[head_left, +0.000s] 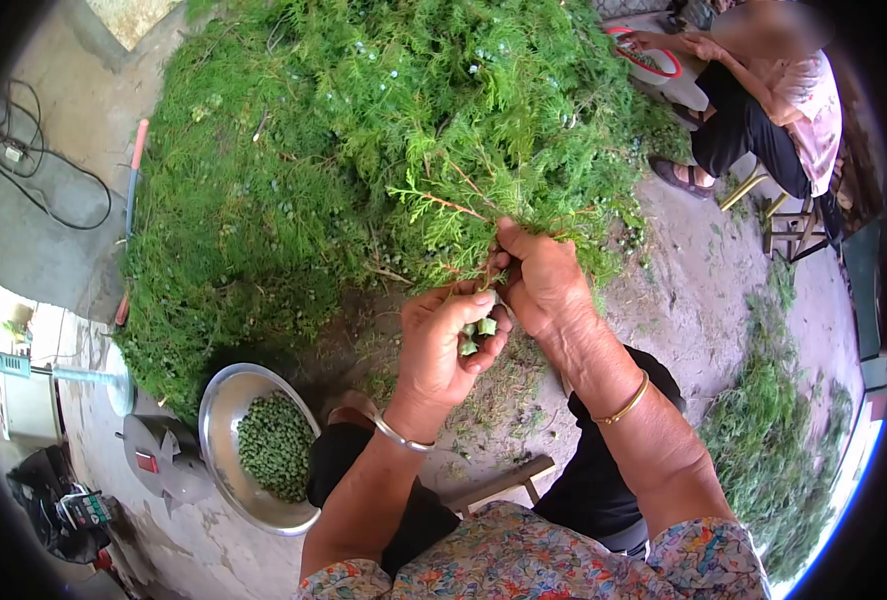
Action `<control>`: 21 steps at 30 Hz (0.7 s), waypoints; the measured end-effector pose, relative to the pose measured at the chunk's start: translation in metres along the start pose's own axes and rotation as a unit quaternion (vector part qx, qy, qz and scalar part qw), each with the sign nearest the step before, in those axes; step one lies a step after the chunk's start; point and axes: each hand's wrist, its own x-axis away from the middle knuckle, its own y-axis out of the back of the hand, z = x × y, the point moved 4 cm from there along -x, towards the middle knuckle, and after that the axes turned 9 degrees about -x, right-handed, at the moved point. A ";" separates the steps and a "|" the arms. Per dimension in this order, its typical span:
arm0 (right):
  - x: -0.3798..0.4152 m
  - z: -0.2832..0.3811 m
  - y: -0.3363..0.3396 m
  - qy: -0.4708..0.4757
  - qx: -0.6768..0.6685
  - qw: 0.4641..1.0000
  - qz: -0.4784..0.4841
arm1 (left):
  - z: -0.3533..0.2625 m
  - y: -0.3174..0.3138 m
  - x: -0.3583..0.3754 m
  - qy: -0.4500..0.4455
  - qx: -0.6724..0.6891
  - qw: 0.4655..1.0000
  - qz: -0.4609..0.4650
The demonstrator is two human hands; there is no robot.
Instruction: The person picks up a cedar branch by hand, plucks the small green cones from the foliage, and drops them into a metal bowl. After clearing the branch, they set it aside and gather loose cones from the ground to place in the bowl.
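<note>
My left hand is curled, palm partly up, around several pale green cones that show between the fingers. Right above it, my right hand pinches a leafy evergreen sprig with a reddish stem. The two hands meet at the fingertips, beside the front of a big heap of cut evergreen branches. Small bluish cones dot that heap. Down to the left, a metal basin on the ground holds a pile of green cones.
At upper right a seated person has a hand at a red-rimmed basket. Loose clippings lie along the right. On the left are a grey metal container, a fan, a black cable and a long-handled tool.
</note>
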 end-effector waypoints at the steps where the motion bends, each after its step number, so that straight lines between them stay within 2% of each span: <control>1: -0.001 -0.001 0.001 0.020 0.013 1.000 0.012 | 0.001 0.003 -0.001 0.001 0.000 1.000 0.002; 3: -0.003 -0.001 0.003 0.025 0.044 0.999 0.009 | 0.007 0.004 -0.002 0.044 0.054 0.996 0.052; 4: -0.003 0.000 0.004 0.029 0.075 0.997 0.007 | 0.010 0.006 -0.003 0.071 0.065 0.994 0.050; 7: 0.000 0.002 -0.001 0.037 0.049 0.998 -0.001 | 0.020 0.010 -0.002 0.103 0.103 0.988 0.053; 9: 0.000 0.008 -0.003 0.051 0.073 0.996 0.018 | 0.022 0.004 0.004 0.107 0.088 0.989 0.054; 11: 0.003 0.017 -0.006 0.074 0.131 0.989 -0.001 | 0.030 -0.001 0.012 0.162 0.067 0.980 0.098; 12: -0.002 0.021 -0.006 0.091 0.112 0.989 0.009 | 0.034 -0.006 0.014 0.165 0.065 0.976 0.129; 13: -0.003 0.023 -0.004 0.092 0.112 0.989 0.010 | 0.033 -0.009 0.020 0.182 0.037 0.975 0.121; 16: -0.007 0.029 -0.003 0.119 0.106 0.987 0.012 | 0.022 -0.003 0.024 0.111 0.025 0.987 0.117; 17: -0.008 0.027 0.000 0.126 0.134 0.983 -0.014 | 0.012 0.008 0.024 0.082 0.026 0.991 0.105; 19: -0.009 0.024 0.003 0.141 0.156 0.977 -0.041 | -0.018 0.037 0.028 -0.007 -0.007 1.000 0.003; 21: -0.009 0.021 0.001 0.165 0.121 0.979 -0.015 | -0.047 0.076 0.041 -0.092 0.034 0.995 -0.013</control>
